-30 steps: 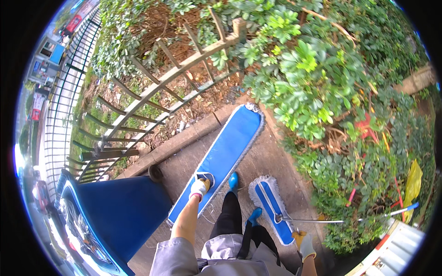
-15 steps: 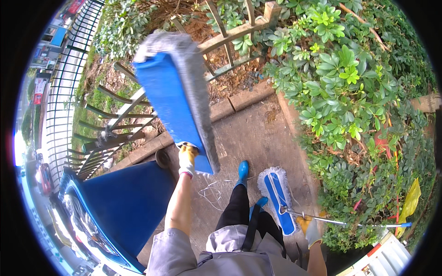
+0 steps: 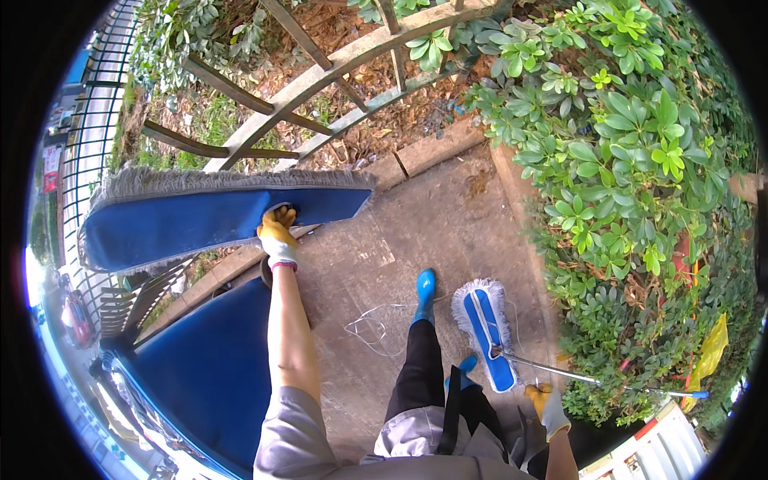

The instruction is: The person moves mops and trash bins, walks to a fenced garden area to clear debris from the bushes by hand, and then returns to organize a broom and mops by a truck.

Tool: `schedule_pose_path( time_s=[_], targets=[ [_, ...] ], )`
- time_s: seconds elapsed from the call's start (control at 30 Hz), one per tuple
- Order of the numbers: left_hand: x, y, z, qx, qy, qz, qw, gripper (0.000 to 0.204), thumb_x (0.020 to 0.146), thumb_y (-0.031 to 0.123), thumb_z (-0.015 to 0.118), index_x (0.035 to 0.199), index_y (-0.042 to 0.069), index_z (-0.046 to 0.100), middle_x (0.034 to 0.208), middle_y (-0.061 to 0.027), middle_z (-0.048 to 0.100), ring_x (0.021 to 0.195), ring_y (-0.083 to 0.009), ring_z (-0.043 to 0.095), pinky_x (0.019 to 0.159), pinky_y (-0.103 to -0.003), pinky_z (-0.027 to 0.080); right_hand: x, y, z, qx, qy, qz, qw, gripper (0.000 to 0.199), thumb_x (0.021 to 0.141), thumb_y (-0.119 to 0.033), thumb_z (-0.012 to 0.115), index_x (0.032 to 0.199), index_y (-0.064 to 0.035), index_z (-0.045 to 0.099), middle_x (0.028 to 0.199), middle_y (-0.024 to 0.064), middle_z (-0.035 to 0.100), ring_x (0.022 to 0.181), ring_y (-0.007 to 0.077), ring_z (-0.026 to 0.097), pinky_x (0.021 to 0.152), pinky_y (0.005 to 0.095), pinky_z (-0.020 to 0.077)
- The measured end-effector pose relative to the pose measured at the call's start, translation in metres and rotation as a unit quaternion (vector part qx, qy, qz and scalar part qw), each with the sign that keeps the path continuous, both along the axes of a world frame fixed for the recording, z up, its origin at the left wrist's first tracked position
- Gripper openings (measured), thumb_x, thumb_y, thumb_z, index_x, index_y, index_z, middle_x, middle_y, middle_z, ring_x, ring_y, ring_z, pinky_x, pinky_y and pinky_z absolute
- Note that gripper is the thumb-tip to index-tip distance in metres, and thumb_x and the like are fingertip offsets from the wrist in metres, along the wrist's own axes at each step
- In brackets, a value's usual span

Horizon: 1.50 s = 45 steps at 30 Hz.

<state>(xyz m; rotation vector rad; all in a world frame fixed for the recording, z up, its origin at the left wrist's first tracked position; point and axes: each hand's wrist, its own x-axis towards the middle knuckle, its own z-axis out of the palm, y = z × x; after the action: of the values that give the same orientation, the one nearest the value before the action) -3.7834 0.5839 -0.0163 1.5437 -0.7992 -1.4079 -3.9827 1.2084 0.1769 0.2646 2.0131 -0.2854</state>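
Fingers gripping big mop pad, held up

Fingers (image 3: 280,220) of gloved left hand (image 3: 278,238) clamp lower edge of long blue mop pad (image 3: 208,220), raised level at left, near railing (image 3: 336,68). Right hand (image 3: 550,406) closed on pole (image 3: 584,379) of small blue mop (image 3: 486,322) lying on pavement (image 3: 416,216), near right, beside boot (image 3: 424,290)

The long blue mop pad (image 3: 216,220) looks like matt cloth with a shaggy grey fringe. Far off, weathered wooden rails (image 3: 352,60). The pavement (image 3: 448,208) is rough concrete; the right mop's pole (image 3: 560,370) seems metal.
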Motion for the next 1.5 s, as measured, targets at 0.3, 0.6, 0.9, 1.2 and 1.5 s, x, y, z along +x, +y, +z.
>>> schedule_pose_path(
  time_s=[0.3, 0.6, 0.9, 1.2, 1.5],
  targets=[
    [-0.019, -0.033, -0.111, 0.006, -0.025, -0.029, 0.999, 0.027, 0.085, 0.018, 0.053, 0.095, -0.006, 0.043, 0.082, -0.0172, 0.062, 0.071, -0.0257, 0.063, 0.067, -0.033, 0.051, -0.018, -0.063, -0.02, 0.041, -0.001, 0.053, 0.998, 0.03, 0.074, -0.028, 0.061, 0.073, 0.0015, 0.063, 0.061, 0.0063, 0.06, 0.06, 0.0131, 0.052, 0.057, 0.0299, 0.0405],
    [-0.017, -0.023, -0.11, 0.175, 0.124, 0.034, 0.976, 0.034, 0.085, 0.027, 0.057, 0.117, 0.02, 0.047, 0.131, -0.0034, 0.039, 0.109, -0.0333, 0.049, 0.077, -0.038, 0.045, -0.019, -0.059, -0.039, -0.009, 0.024, 0.174, 0.984, 0.032, 0.077, -0.03, 0.058, 0.069, 0.0012, 0.059, 0.061, 0.0182, 0.055, 0.058, 0.0254, 0.054, 0.057, 0.0361, 0.0411],
    [-0.016, 0.136, -0.025, -0.096, -0.292, -0.403, 0.862, 0.031, 0.079, 0.018, 0.056, 0.108, 0.007, 0.057, 0.098, -0.0151, 0.062, 0.094, -0.0266, 0.059, 0.081, -0.033, 0.045, -0.014, -0.127, 0.001, -0.209, 0.101, 0.324, 0.917, 0.022, 0.077, -0.02, 0.06, 0.071, 0.0015, 0.059, 0.068, 0.0168, 0.058, 0.065, 0.0324, 0.056, 0.06, 0.039, 0.0432],
    [-0.018, 0.44, 0.094, -0.115, -0.275, -0.676, 0.674, 0.074, 0.065, 0.009, 0.064, 0.133, 0.019, 0.035, 0.133, -0.0233, 0.035, 0.108, -0.0383, 0.05, 0.088, -0.038, 0.044, 0.014, -0.056, 0.073, -0.351, 0.109, 0.424, 0.828, 0.021, 0.079, -0.021, 0.059, 0.078, 0.0001, 0.062, 0.082, 0.0153, 0.062, 0.081, 0.0322, 0.058, 0.072, 0.0369, 0.0456],
    [-0.035, 0.546, 0.107, 0.086, -0.065, -0.632, 0.767, 0.031, 0.077, 0.023, 0.063, 0.103, 0.008, 0.06, 0.101, -0.0098, 0.06, 0.089, -0.0251, 0.056, 0.079, -0.034, 0.045, 0.004, -0.062, 0.213, -0.608, 0.036, 0.214, 0.764, 0.016, 0.085, -0.015, 0.057, 0.079, -0.0009, 0.063, 0.085, 0.0118, 0.064, 0.082, 0.0221, 0.06, 0.078, 0.0335, 0.0463]
  ],
)
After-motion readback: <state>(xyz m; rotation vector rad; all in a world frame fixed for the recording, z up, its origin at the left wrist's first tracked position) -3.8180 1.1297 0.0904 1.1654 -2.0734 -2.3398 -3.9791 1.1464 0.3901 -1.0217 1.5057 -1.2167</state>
